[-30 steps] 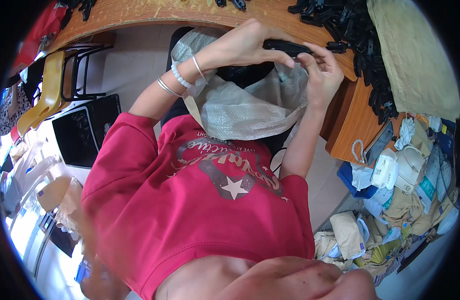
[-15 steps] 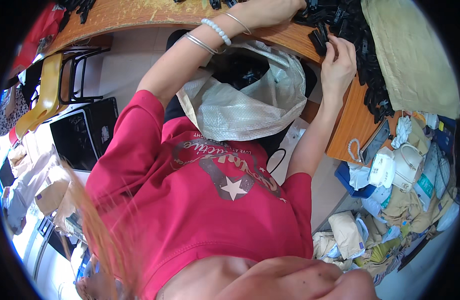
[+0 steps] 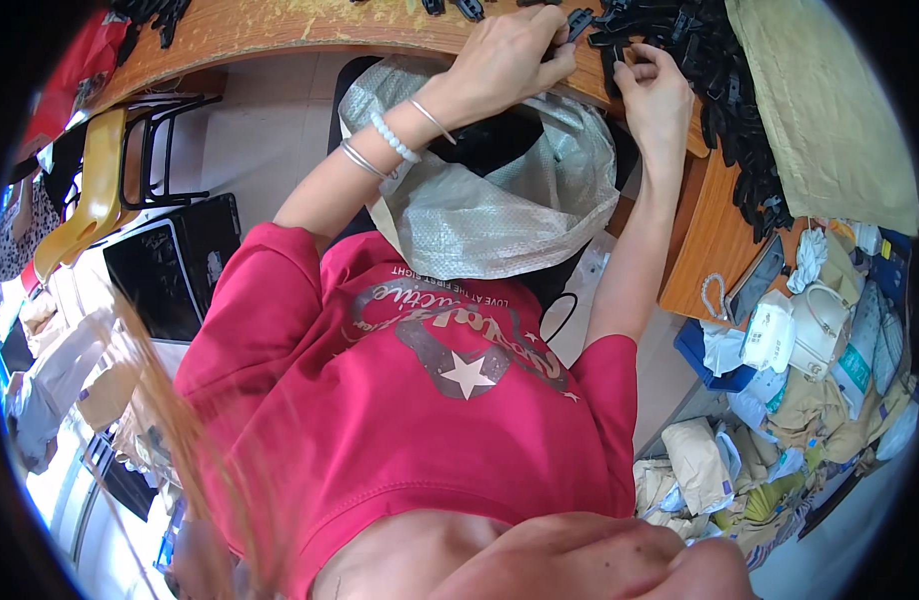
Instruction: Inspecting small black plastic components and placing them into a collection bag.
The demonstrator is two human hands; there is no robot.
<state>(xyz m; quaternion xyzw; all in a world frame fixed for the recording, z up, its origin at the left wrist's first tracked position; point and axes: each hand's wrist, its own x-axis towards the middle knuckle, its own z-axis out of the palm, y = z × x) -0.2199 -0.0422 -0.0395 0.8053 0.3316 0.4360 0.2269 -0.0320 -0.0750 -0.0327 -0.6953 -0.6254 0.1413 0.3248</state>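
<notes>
Both hands were up at the wooden counter, a worn, orange-brown top whose edge curved across the upper part of the view. The left hand lay knuckles-up on it, its grip pressed together on a small black plastic clip. The right hand sat just beside it, fingers curled onto the near edge of the pile of black clips; whether that grip pinched one, I could not tell. The pile ran along the counter's right side and down its edge. Beyond it lay a folded olive cloth. Under the counter's lip, between the forearms, a grey woven sack gaped open against the red shirt, dark inside. Bracelets ringed the left wrist. Off to the left, a yellow chair with a black frame stood on the pale floor, near a flat black panel. Down on the right, a heap of crumpled bags and white packets crowded the floor beside the counter's side.
</notes>
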